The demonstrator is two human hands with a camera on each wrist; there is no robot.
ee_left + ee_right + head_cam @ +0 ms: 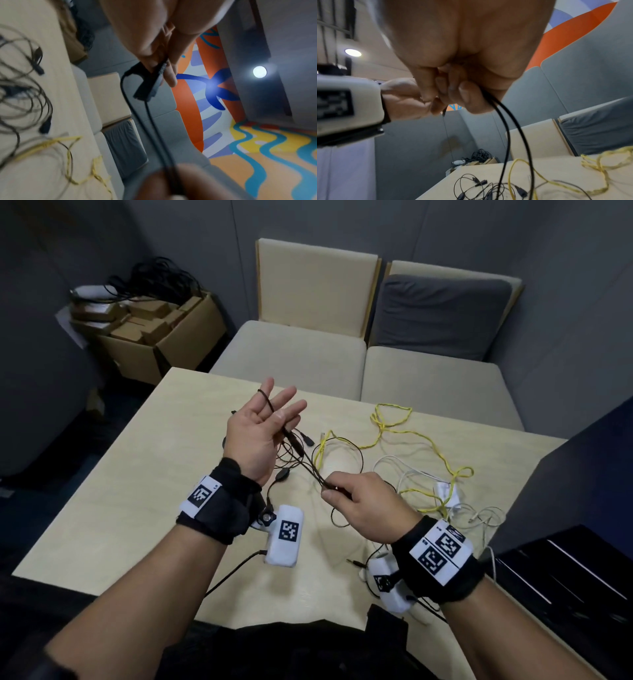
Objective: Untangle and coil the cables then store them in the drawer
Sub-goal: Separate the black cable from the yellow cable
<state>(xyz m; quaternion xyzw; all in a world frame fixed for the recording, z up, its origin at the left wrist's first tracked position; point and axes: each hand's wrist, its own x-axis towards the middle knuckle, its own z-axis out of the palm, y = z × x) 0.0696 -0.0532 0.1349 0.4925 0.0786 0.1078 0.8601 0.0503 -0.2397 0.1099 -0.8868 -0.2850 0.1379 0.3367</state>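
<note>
Grey padded walls and two beige seats are closing in the far side of a pale wooden bench (137, 460), and a cardboard box (161, 337) of small cartons and black leads is sitting on the floor off its far left corner. Above the bench's middle the left hand (255, 436) is lifting palm up with its fingers (287, 396) spread nearly straight, a loop of the black cable (310, 462) hanging over one finger while the thumb is pressing the cable's plug against the fingers, as the left wrist view shows. From there two strands are running down to the right hand (359, 505), whose fingers (465, 94) are curling round and pinching them just above the bench. More of the black cable is lying slack under both hands. Further right, a yellow cable (428, 440) is trailing toward the far right corner, and a white cable (455, 508) is tangling with it near the right edge. All three are looking light, thin and limp, likely to snag, so gripping beside a plug should be easiest.
</note>
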